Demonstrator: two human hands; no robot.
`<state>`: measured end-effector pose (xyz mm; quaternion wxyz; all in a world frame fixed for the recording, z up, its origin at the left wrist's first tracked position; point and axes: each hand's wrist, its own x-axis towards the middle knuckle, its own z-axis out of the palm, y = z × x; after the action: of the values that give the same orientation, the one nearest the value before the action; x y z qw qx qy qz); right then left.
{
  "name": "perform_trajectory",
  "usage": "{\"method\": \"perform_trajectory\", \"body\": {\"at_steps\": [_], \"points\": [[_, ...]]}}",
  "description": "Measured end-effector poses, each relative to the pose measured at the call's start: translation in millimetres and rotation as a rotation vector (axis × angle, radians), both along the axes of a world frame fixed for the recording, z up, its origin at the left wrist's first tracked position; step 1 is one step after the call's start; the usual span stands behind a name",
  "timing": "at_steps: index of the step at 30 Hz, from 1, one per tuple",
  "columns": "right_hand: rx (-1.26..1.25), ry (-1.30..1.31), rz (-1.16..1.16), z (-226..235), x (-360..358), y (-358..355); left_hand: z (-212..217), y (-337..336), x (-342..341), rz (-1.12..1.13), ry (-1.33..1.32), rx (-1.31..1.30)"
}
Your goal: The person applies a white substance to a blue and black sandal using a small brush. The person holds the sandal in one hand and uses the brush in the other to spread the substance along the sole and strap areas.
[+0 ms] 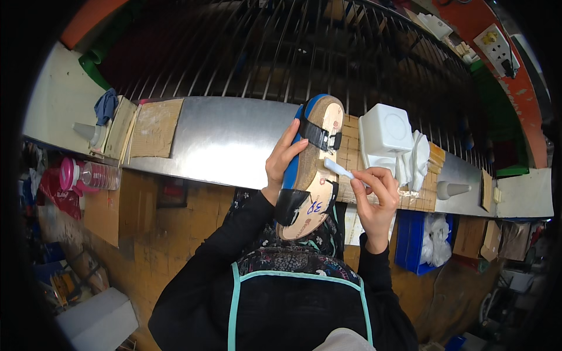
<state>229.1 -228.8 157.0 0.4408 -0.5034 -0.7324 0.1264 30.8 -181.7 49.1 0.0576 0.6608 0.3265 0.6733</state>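
1. A tan-soled sandal with a blue edge and black buckled straps (313,169) was held upright above the near edge of the shiny metal desk (222,140), in front of the person's chest.
2. The left hand (283,161) was wrapped around the sandal's blue side, with the fingers curled over its edge.
3. The right hand (374,193) was closed around a small white applicator stick (339,169), whose tip was touching the sandal's footbed just below the upper strap.
4. A white square plastic container (384,130) was seen on the desk just beyond the right hand, with its lid on; its contents could not be told.
5. White crumpled cloth or plastic (417,158) was lying against that container's right side.
6. A blue plastic bin (411,245) below the desk was filled with white bags (436,237).
7. A clear bottle with a pink cap (88,174) was lying at the far left, and a grey cone-shaped nozzle (452,189) was resting on the desk's right end.
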Motion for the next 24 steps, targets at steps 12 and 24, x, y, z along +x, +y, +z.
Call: {"method": "perform_trajectory", "body": {"at_steps": [12,24], "points": [[0.069,-0.015,-0.062,1,-6,-2,-10,-3,6,-0.135,-0.183,-0.087],[0.124,0.068,-0.138,-2,-12,41,-11,1,14,-0.318,-0.304,-0.026]]}}
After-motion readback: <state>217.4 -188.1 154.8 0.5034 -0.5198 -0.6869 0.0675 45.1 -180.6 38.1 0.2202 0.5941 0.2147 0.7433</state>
